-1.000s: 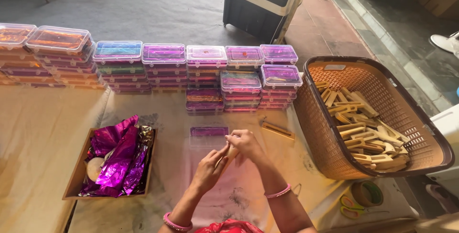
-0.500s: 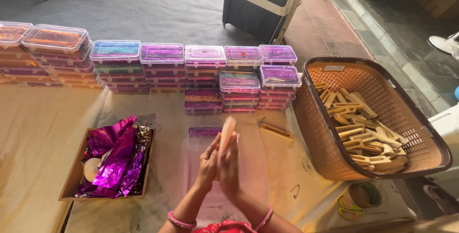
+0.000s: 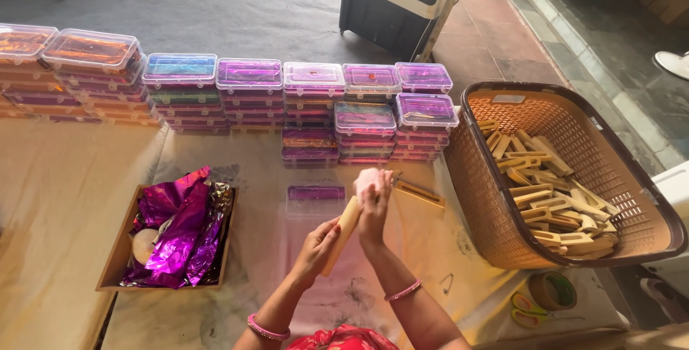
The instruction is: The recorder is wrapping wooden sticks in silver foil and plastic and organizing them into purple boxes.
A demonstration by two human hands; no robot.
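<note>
Held between both hands: one long pale wooden stick (image 3: 343,239), tilted, left hand (image 3: 316,249) cupping its lower end, right hand (image 3: 373,203) wrapped over the top. Half a second ago the palms pressed flat together upright; now they have parted along the stick. Nearby: clear lidded plastic box with purple foil (image 3: 316,193) just beyond; brown woven plastic basket (image 3: 502,206) of similar wooden pieces, right; cardboard tray (image 3: 111,264) of crinkled magenta foil, left.

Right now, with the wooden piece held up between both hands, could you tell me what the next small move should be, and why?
Probably lower the wooden piece toward the open clear box just ahead. The left hand grips its lower end, the right hand covers its top, and it is raised above the cloth, tilted, with that box the nearest one in front.
</note>
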